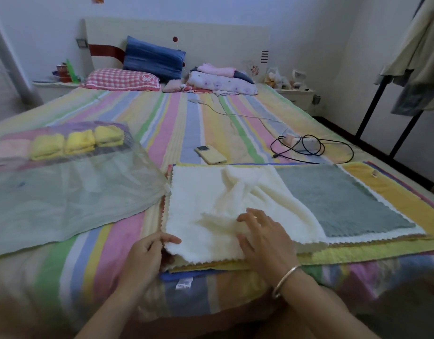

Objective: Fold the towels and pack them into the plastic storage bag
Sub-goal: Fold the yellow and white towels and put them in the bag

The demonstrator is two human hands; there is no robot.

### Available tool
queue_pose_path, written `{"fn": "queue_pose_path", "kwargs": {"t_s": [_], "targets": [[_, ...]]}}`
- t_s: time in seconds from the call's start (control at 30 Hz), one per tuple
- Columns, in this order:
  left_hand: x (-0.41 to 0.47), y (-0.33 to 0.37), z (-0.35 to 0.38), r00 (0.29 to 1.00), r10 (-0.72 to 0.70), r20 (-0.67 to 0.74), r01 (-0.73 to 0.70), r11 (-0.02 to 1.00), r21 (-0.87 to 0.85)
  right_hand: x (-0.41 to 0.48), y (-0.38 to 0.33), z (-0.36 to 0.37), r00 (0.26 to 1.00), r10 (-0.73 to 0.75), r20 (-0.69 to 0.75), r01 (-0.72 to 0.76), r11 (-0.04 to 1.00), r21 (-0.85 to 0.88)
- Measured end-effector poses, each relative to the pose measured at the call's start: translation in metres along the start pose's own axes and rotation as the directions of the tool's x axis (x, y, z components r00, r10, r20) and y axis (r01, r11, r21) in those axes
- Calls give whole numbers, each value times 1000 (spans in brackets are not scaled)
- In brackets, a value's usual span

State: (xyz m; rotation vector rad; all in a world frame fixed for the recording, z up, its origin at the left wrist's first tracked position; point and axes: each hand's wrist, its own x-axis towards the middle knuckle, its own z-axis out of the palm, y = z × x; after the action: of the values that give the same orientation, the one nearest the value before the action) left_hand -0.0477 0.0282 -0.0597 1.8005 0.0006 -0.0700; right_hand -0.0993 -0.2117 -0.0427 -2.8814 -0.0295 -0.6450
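Your striped bed (176,123) carries the clear plastic storage bag (71,192) on the left, folded yellow towels (76,141) already inside. Beside it lies the stack of flat towels (382,199), and you are mid-fold on the white towel (206,199) on top. Your left hand (147,250) pinches its near corner; your right hand (262,233) rests spread on it. Next, flatten the bunched middle before folding again.

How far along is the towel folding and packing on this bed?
Partly done. The plastic bag already holds folded towels: three yellow towels and a pink one. In hand is the white towel, half folded over; the left hand has a grip on its near corner while the right hand smooths it. Left: the flat stack beneath, including a grey towel and a yellow towel.
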Motion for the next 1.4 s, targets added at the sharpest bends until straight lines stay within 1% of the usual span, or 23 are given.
{"fn": "queue_pose_path", "kwargs": {"t_s": [0.13, 0.2, 0.33, 0.4, 0.47, 0.53, 0.6, 0.67, 0.73, 0.8, 0.97, 1.07, 1.1, 1.23, 1.33, 1.4], "targets": [[-4, -2, -7, 990, 19, 136, -20, 1000, 5, 20, -18, 9, 996, -87, -16, 86, 993, -76], [-5, -3, -11, 981, 41, 191, -45, 999, 17, 29, -30, 15, 996, -88, -26, 85, 990, -116], [-1, -2, -21, 965, 173, 198, -196, 975, 107, 46, -44, 31, 996, -34, -81, 7, 952, -305], [1, 2, -24, 954, 241, 177, -263, 958, 112, 53, -47, 36, 992, -4, -128, -40, 941, -336], [3, 7, -25, 929, 345, 138, -362, 923, 131, 53, -50, 37, 980, -11, -201, -40, 969, -245], [5, 10, -25, 893, 433, 124, -450, 875, 181, 46, -60, 33, 948, -63, -311, 45, 997, -64], [9, 8, -23, 860, 491, 139, -510, 837, 196, 34, -76, 27, 932, -84, -352, 138, 982, 132], [12, 6, -21, 843, 513, 163, -534, 834, 139, 19, -89, 29, 952, -47, -304, 141, 945, 296], [14, 3, -20, 843, 507, 180, -527, 845, 90, 8, -93, 37, 975, 18, -222, 70, 920, 385], [14, -2, -20, 853, 486, 190, -508, 856, 92, 2, -91, 45, 982, 88, -167, 2, 880, 475], [13, -1, -19, 851, 483, 207, -506, 859, 75, -2, -93, 46, 975, 92, -202, 25, 859, 512], [14, 2, -19, 830, 511, 223, -538, 839, 82, -1, -93, 45, 960, 177, -217, -10, 796, 605], [15, 3, -19, 828, 515, 224, -542, 836, 82, -2, -93, 44, 958, 177, -225, -2, 789, 614], [16, 4, -18, 831, 510, 221, -538, 839, 84, -3, -96, 41, 974, 89, -207, 52, 804, 592], [17, 4, -16, 838, 500, 220, -522, 851, 53, -5, -94, 41, 978, 71, -198, 70, 779, 623], [18, 4, -15, 834, 505, 222, -528, 847, 59, -6, -92, 42, 981, 65, -184, 63, 786, 616]]}}
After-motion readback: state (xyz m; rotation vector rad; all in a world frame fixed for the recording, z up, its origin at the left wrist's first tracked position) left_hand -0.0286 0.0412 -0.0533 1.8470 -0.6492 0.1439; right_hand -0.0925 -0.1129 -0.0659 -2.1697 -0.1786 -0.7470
